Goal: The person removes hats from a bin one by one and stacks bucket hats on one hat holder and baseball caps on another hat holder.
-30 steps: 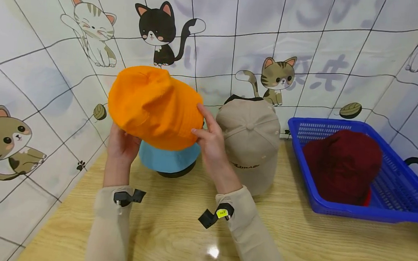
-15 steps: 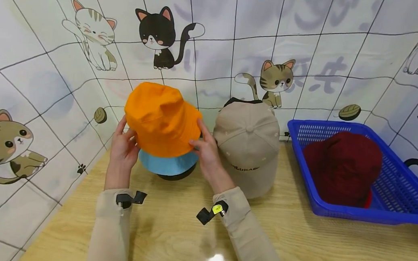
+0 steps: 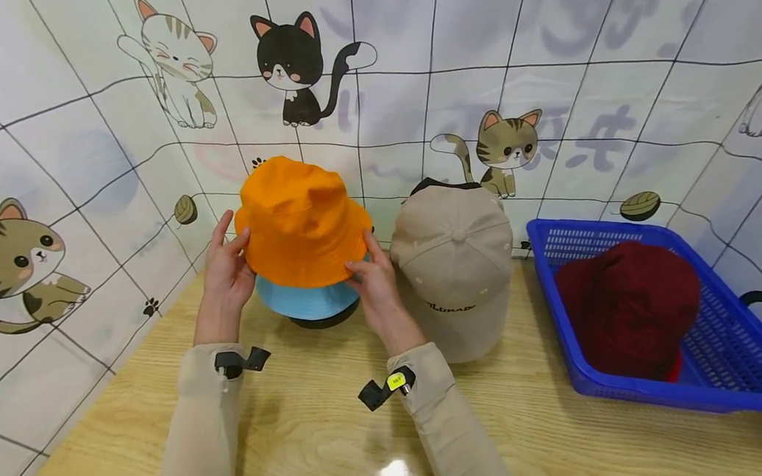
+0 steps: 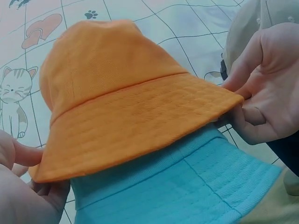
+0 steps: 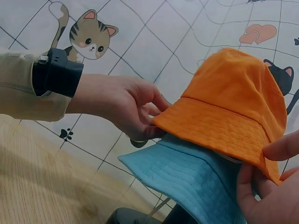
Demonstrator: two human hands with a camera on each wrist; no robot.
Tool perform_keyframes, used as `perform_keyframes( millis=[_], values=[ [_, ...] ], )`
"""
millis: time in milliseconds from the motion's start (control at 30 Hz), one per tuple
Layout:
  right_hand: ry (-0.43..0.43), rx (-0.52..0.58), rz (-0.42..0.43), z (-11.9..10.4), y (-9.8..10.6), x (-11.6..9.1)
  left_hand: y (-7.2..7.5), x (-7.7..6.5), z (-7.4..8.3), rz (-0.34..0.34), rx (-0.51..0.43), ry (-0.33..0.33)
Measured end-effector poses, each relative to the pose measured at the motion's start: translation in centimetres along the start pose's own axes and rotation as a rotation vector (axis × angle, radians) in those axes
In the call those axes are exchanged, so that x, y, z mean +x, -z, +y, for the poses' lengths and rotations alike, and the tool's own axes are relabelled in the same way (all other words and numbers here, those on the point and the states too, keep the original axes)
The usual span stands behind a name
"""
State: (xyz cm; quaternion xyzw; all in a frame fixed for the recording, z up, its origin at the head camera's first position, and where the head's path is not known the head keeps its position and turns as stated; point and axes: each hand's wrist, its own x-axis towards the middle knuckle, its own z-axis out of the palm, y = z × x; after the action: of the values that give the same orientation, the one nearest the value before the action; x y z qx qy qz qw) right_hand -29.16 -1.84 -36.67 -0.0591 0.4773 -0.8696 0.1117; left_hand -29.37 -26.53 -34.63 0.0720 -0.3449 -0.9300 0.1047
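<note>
Orange bucket hat [image 3: 302, 225] — over blue hat [image 3: 306, 301] | left hand [image 3: 227, 275], right hand [image 3: 378, 286] — fingers part-curled, pinching its brim

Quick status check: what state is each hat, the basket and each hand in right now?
Orange hat: crown up, brim held at both sides, above the blue hat; full seating unclear.
Blue hat: brim down, crown mostly covered.
Beige cap: upright, bill pointing down.
Red hat: inside the basket.
Basket: upright, on the table.
Left hand: pinching orange brim.
Right hand: pinching orange brim.
</note>
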Motion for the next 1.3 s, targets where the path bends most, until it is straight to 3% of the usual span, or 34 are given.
perform_keyframes(
  millis=[167, 700, 1133, 1300],
  values=[
    [-0.015, -0.01, 0.022, 0.4, 0.1, -0.1, 0.2, 0.1, -0.2, 0.002, -0.063, 0.008],
    [-0.054, -0.003, 0.042, 1.6, 0.9, -0.4, 1.0, 0.8, -0.6, 0.07, 0.03, 0.154],
    [-0.074, -0.067, 0.059, 2.0, 1.0, -0.8, 1.6, 0.6, -0.7, 0.148, 0.03, 0.252],
    [-0.086, -0.094, 0.072, 2.3, 1.0, -0.8, 2.0, 0.6, -0.8, 0.179, 0.03, 0.258]
  ],
)
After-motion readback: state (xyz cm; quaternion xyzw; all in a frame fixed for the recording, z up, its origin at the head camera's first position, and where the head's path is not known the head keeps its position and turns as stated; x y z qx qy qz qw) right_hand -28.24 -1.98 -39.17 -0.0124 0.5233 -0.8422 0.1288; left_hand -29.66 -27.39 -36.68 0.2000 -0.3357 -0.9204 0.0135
